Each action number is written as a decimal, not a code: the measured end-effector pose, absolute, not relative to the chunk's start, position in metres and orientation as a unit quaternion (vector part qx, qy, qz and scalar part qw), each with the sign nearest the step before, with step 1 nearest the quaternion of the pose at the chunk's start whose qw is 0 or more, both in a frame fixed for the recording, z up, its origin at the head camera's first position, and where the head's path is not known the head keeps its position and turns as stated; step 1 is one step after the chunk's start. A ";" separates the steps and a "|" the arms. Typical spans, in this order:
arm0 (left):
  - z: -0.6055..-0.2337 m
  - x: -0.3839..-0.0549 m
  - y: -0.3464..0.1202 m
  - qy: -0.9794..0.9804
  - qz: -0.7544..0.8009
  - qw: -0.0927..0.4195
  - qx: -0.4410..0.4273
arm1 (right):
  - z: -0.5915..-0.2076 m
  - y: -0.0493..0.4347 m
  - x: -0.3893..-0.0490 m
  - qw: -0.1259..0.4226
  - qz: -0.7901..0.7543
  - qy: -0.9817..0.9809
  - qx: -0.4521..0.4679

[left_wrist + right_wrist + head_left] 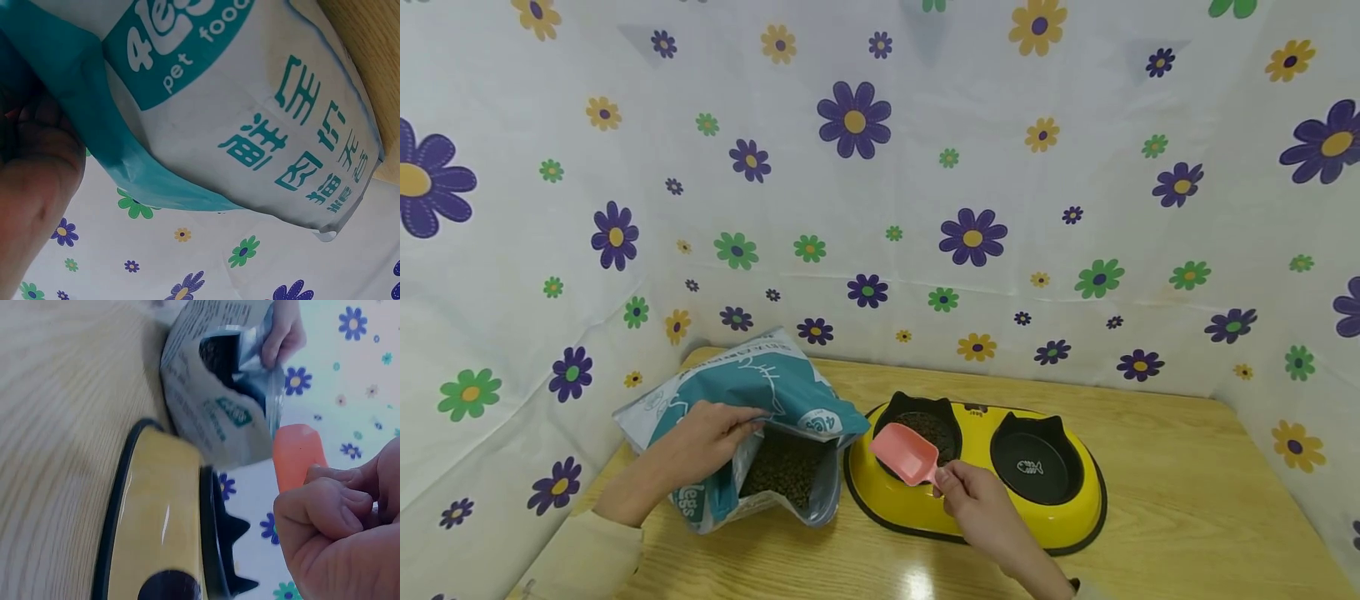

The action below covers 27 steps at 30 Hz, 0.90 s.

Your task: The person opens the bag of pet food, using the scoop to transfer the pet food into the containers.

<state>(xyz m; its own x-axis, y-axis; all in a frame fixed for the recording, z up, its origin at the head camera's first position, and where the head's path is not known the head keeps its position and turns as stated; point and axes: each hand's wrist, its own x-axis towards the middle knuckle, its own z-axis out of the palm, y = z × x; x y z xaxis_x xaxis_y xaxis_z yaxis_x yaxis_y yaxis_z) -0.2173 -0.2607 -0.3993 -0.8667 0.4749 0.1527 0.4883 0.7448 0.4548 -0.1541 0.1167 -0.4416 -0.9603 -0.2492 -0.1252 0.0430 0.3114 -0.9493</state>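
My left hand (709, 442) pinches the upper edge of a teal and white pet food bag (722, 392), holding its mouth open. Brown kibble (781, 467) shows inside. In my right hand (981, 508) is the handle of a pink scoop (904, 452), gripped between thumb and curled fingers. The scoop's pink inside shows no kibble. It overlaps the left black bowl (957, 421) of a yellow double feeder (883, 504), where kibble (925, 425) lies. The right wrist view shows the scoop (299, 453) raised above the feeder's level.
The feeder's right black bowl (1037, 454) has a fish-bone print on its bare bottom and cat-ear points on its rim. Everything stands on a light wooden table (1187, 492). White cloth (910, 192) with printed flowers hangs along the back and both sides.
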 end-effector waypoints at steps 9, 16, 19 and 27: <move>-0.402 -0.218 -0.262 -0.934 -0.248 0.017 -0.257 | -0.439 0.099 -0.147 0.159 -0.582 0.789 -0.117; -0.401 -0.217 -0.261 -0.936 -0.248 0.013 -0.251 | -0.445 0.081 -0.144 0.165 -0.566 0.795 -0.143; -0.401 -0.216 -0.260 -0.936 -0.247 0.012 -0.249 | -0.447 0.073 -0.144 0.151 -0.555 0.803 -0.155; -0.401 -0.216 -0.261 -0.936 -0.247 0.018 -0.250 | -0.448 0.052 -0.148 0.154 -0.534 0.816 -0.159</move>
<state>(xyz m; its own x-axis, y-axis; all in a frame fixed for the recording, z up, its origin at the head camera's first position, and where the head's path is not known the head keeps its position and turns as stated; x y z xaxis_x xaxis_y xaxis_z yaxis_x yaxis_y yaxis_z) -0.2159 -0.2610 -0.4011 -0.8740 0.4595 0.1579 0.4775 0.7525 0.4537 -0.1478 0.0524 -0.4485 -0.9025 -0.4231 -0.0810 -0.0952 0.3793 -0.9204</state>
